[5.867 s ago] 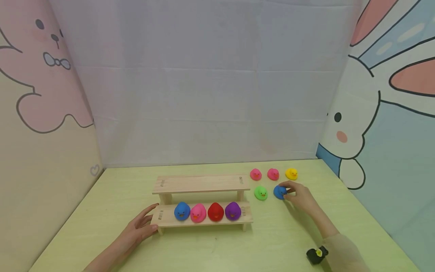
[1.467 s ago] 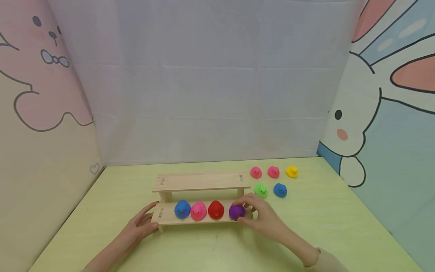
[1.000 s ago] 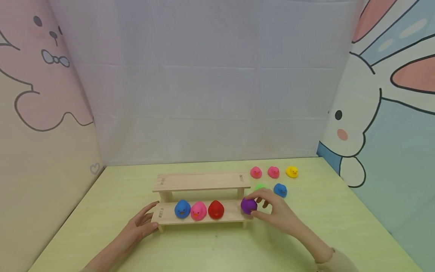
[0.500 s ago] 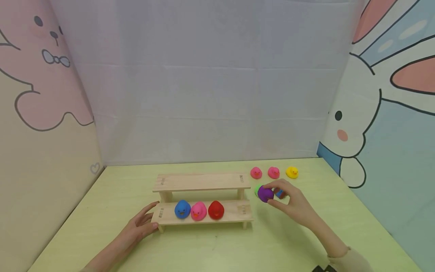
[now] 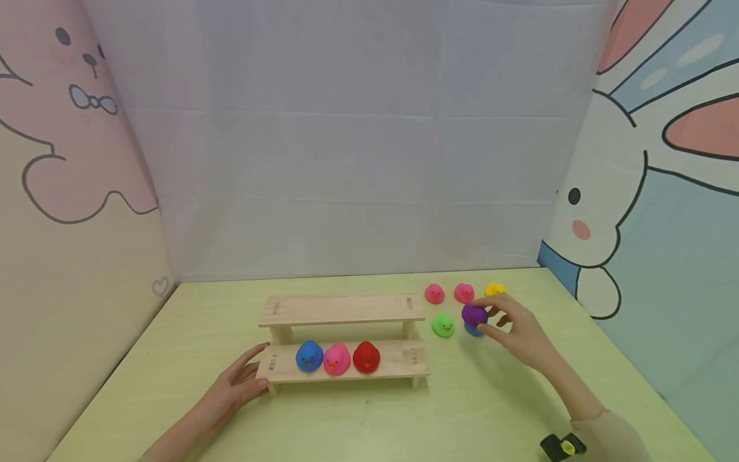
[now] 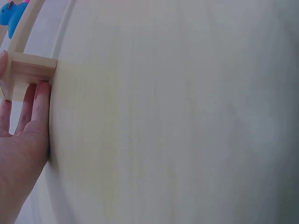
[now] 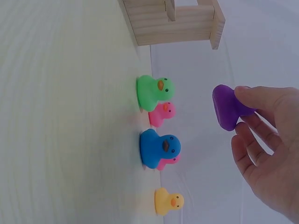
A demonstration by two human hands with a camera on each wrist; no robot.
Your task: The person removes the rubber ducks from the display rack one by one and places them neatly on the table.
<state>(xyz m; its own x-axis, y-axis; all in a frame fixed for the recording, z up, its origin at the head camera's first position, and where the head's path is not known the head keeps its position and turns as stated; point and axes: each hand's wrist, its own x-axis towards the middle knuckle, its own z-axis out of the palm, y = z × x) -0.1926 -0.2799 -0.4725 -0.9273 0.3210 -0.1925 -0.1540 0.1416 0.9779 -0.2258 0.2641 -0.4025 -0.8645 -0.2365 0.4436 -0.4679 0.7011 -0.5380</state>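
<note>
My right hand [image 5: 516, 330] pinches a purple rubber duck [image 5: 474, 315] between thumb and fingers. In the head view the duck overlaps a blue duck [image 5: 472, 330]; the right wrist view shows it raised well clear of the blue duck [image 7: 159, 148] on the table. My left hand [image 5: 235, 384] holds the left end of a two-step wooden stand [image 5: 343, 310], thumb at the front and fingers along the side. In the left wrist view those fingers [image 6: 41, 105] lie against the stand's leg [image 6: 33, 67]. On the lower step sit a blue duck [image 5: 309, 356], a pink duck [image 5: 337, 359] and a red duck [image 5: 366, 357].
To the right of the stand, a green duck [image 5: 443, 325] stands near the blue one. Behind them are two pink ducks [image 5: 435, 294] and a yellow duck [image 5: 494, 290], partly covered by my right hand. A white sheet [image 5: 358, 160] hangs behind the table.
My right hand, earlier at the blue table duck, has since taken the purple duck off the lower step's right end and carried it right and back. My left hand stays at the stand.
</note>
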